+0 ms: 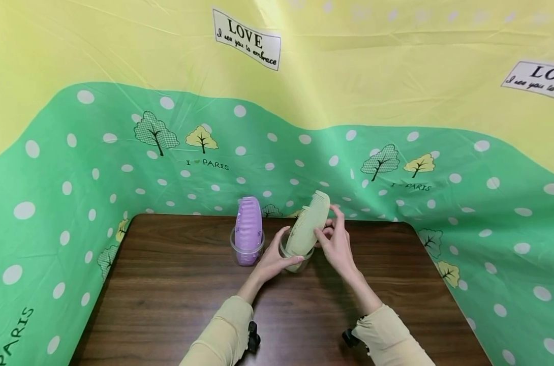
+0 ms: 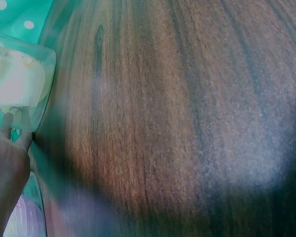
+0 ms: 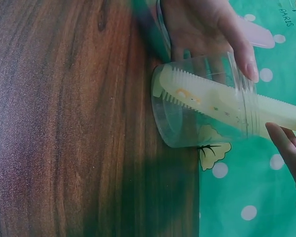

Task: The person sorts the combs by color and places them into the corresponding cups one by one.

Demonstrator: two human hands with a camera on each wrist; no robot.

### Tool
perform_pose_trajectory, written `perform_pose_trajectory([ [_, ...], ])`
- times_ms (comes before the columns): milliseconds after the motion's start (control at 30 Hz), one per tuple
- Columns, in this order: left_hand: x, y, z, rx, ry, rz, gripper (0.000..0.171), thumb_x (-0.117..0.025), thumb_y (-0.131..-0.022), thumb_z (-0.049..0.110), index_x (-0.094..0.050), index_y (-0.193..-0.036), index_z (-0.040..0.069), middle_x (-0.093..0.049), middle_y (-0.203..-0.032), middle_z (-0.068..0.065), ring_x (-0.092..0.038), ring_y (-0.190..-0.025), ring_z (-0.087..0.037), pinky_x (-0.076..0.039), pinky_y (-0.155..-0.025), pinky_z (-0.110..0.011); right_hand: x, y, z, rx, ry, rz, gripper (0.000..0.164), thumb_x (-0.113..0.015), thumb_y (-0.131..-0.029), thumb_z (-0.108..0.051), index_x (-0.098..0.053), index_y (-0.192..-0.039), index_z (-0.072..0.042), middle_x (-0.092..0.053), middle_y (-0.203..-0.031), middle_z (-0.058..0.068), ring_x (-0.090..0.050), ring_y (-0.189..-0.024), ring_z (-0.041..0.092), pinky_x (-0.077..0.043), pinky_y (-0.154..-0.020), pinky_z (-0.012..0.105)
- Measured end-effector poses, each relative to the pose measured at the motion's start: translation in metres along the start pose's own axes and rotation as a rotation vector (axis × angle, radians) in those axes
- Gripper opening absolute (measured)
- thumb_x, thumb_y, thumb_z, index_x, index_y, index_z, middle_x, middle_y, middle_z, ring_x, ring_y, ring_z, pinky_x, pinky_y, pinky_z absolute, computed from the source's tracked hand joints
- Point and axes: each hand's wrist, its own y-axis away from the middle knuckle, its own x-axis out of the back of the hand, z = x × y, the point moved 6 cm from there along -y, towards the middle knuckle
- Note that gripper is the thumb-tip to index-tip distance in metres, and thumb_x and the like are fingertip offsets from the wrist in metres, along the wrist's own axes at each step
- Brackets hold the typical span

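A pale green comb (image 1: 310,226) leans to the right in a clear plastic jar (image 1: 300,260), its lower end inside and its upper part above the rim. My left hand (image 1: 271,262) grips this jar from the left, thumb across the near side near the rim. With the thumb and fingers of my right hand (image 1: 337,246) I pinch the comb's right edge above the rim. In the right wrist view, the comb's toothed end (image 3: 187,94) shows through the jar wall. The left wrist view catches the left hand (image 2: 10,158) at the jar's side (image 2: 48,74).
Left of the left hand, a purple comb (image 1: 248,223) stands in a second clear jar (image 1: 233,249). Both jars are toward the back of a dark wooden table (image 1: 167,305). A green and yellow printed cloth (image 1: 281,117) hangs behind and along the sides.
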Motion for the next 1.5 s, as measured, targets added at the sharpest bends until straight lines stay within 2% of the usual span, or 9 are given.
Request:
perform_pose_trajectory([
  [167, 0.0, 0.0, 0.0, -0.003, 0.0, 0.0, 0.101, -0.083, -0.081, 0.053, -0.025, -0.162, 0.035, -0.033, -0.168, -0.003, -0.038, -0.151, -0.031, -0.035, -0.12, -0.058, -0.002, -0.002, 0.011, 0.006, 0.018, 0.003, 0.078, -0.067, -0.097, 0.0, -0.025, -0.159, -0.021, -0.058, -0.106, 0.02, -0.069, -0.082, 0.036, -0.06, -0.059, 0.024],
  [300, -0.001, -0.001, 0.0, -0.005, 0.004, 0.001, 0.102, -0.084, -0.081, 0.052, -0.025, -0.162, 0.033, -0.033, -0.168, -0.003, -0.038, -0.151, -0.03, -0.035, -0.12, -0.058, -0.001, -0.002, 0.013, 0.019, 0.099, 0.013, 0.075, -0.069, -0.096, -0.004, -0.029, -0.157, -0.021, -0.059, -0.105, 0.015, -0.066, -0.082, 0.023, -0.057, -0.064, 0.022],
  [400, -0.001, -0.001, 0.0, -0.004, 0.005, 0.0, 0.102, -0.084, -0.081, 0.052, -0.026, -0.162, 0.034, -0.033, -0.168, -0.003, -0.038, -0.151, -0.03, -0.035, -0.12, -0.058, -0.002, -0.002, 0.014, 0.03, 0.157, 0.014, 0.075, -0.071, -0.095, -0.005, -0.03, -0.156, -0.019, -0.061, -0.104, 0.012, -0.065, -0.085, 0.019, -0.055, -0.071, 0.021],
  [533, -0.001, 0.0, 0.001, -0.004, 0.011, -0.005, 0.102, -0.083, -0.081, 0.052, -0.025, -0.162, 0.034, -0.032, -0.168, -0.004, -0.037, -0.152, -0.031, -0.035, -0.119, -0.059, -0.003, -0.002, 0.016, 0.043, 0.178, -0.004, 0.075, -0.072, -0.095, -0.005, -0.031, -0.156, -0.019, -0.064, -0.1, 0.012, -0.066, -0.086, 0.021, -0.056, -0.075, 0.022],
  [900, -0.002, -0.001, 0.003, -0.023, -0.002, -0.01, 0.102, -0.083, -0.081, 0.052, -0.025, -0.163, 0.032, -0.033, -0.168, -0.004, -0.037, -0.152, -0.029, -0.035, -0.12, -0.057, -0.006, 0.001, 0.026, 0.018, 0.194, -0.019, 0.074, -0.074, -0.093, -0.006, -0.034, -0.155, -0.019, -0.066, -0.097, 0.011, -0.065, -0.081, 0.019, -0.055, -0.074, 0.023],
  [1200, -0.002, -0.002, 0.002, -0.015, -0.002, -0.008, 0.098, -0.083, -0.082, 0.052, -0.025, -0.16, 0.042, -0.033, -0.168, -0.002, -0.036, -0.152, -0.028, -0.034, -0.12, -0.057, -0.008, 0.002, 0.034, -0.013, 0.198, -0.025, 0.071, -0.074, -0.093, -0.006, -0.037, -0.152, -0.018, -0.066, -0.094, 0.011, -0.065, -0.081, 0.019, -0.054, -0.073, 0.022],
  [1367, -0.001, -0.002, 0.001, -0.011, 0.003, -0.004, 0.097, -0.082, -0.082, 0.052, -0.025, -0.16, 0.042, -0.033, -0.168, -0.003, -0.037, -0.152, -0.028, -0.034, -0.12, -0.058, -0.011, 0.002, 0.038, -0.028, 0.213, -0.026, 0.069, -0.075, -0.092, -0.006, -0.039, -0.15, -0.018, -0.065, -0.093, 0.011, -0.064, -0.08, 0.019, -0.053, -0.073, 0.021],
  [1500, 0.0, -0.001, -0.001, -0.003, 0.01, -0.002, 0.1, -0.083, -0.082, 0.052, -0.024, -0.162, 0.038, -0.033, -0.168, -0.003, -0.037, -0.152, -0.03, -0.034, -0.12, -0.06, -0.013, 0.003, 0.037, -0.03, 0.215, -0.031, 0.069, -0.075, -0.091, -0.006, -0.04, -0.15, -0.017, -0.065, -0.093, 0.011, -0.062, -0.079, 0.017, -0.052, -0.073, 0.021],
])
